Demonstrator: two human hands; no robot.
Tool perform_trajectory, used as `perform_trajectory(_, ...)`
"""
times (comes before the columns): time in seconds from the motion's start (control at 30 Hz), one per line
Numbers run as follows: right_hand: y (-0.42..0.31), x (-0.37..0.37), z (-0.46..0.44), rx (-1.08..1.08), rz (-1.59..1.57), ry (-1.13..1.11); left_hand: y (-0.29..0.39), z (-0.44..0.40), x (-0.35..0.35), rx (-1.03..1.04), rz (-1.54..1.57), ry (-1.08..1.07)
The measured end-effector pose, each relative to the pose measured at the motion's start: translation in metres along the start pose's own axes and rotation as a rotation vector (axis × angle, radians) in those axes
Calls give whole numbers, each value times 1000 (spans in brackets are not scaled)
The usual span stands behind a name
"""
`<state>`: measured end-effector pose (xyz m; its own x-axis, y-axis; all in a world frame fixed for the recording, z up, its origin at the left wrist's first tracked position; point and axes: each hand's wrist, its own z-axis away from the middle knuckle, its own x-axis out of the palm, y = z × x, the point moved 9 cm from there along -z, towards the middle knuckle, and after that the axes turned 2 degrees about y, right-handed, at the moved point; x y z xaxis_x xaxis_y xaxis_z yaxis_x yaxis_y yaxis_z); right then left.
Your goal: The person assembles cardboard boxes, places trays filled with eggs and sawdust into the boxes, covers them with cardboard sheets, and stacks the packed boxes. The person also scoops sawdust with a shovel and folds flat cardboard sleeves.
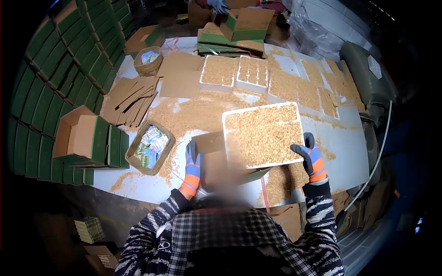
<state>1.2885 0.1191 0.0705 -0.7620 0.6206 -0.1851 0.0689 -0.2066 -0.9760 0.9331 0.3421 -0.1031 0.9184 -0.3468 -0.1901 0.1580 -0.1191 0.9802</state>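
Observation:
A white tray [262, 133] filled with golden, grain-like loose material is held up over an open cardboard box [214, 170]. My right hand [311, 157], in a dark, blue and orange glove, grips the tray's right edge, thumb on top. My left hand [191, 171], gloved alike, is at the box's left side, its fingers against the cardboard wall. The tray hides much of the box, and a blur covers part of the tray's lower left. Left of my left hand stands a basket [168, 146] with colourful packets.
Green boxes [34, 99] are stacked high at the left, near an open box [76, 133]. Behind lie filled trays [218, 71], flat cardboard [179, 73] and a second basket [147, 66]. Another person's gloved hand [218, 5] shows at the top. Loose material covers much of the table [354, 147].

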Motion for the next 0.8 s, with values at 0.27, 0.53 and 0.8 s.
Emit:
perform_trajectory(0.27, 61, 147, -1, -304, 328, -350, -40, 32, -17, -79, -189, 32)
perform_trajectory(0.53, 131, 181, -7, -15, 1565, -541, -10, 30, -12, 249, -572, -142)
perform_trajectory(0.8, -53, 393, -93, -434, 1071, -788, -34, -6, -26, 95, 104, -273)
